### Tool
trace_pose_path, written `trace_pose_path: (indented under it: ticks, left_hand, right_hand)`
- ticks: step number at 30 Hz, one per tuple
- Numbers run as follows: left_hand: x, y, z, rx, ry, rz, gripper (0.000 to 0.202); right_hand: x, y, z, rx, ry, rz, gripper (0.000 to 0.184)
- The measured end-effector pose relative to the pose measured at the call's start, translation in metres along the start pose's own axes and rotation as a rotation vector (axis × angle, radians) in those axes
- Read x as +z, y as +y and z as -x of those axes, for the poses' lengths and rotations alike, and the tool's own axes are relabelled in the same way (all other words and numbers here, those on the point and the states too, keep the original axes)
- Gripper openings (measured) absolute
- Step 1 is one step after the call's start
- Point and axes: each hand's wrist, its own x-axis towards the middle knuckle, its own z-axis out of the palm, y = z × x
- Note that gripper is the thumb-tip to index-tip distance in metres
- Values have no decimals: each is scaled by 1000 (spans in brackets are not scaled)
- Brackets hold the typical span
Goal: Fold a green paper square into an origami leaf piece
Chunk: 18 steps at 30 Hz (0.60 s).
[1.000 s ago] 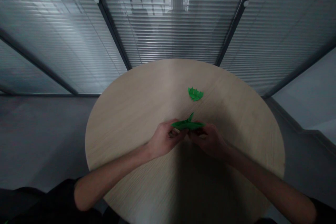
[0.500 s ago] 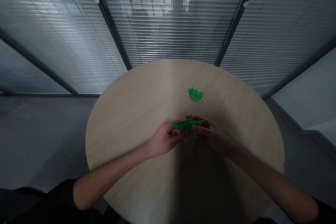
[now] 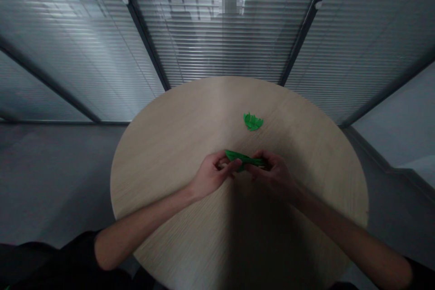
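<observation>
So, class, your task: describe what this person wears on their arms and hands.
The left hand and right hand are bare, with no gloves or watch showing. The left sleeve and right sleeve are black and end near the elbows.

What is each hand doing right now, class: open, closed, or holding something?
Left hand: closed, holding green paper.
Right hand: closed, holding the same green paper.

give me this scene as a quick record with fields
held item: folded green paper
left hand: left hand grips its near-left end
right hand: right hand grips its right end
other item: small green folded paper shape, lying apart from the hands, further across the table
surface: round light wood table
background: glass partition with slatted blinds
</observation>
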Motion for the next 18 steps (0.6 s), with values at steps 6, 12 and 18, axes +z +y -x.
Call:
trace_pose_path:
  ticks: [6,12,18]
  left_hand:
    - [1,6,-1,20,53,25,31]
    - [1,10,0,4,71,32,24]
    - [-1,11,-2,-34,38,85,24]
  right_hand:
    - [0,0,0,9,24,42,37]
    - [-1,0,-1,21,23,-13,38]
    - [-1,4,-3,-12,9,-25,37]
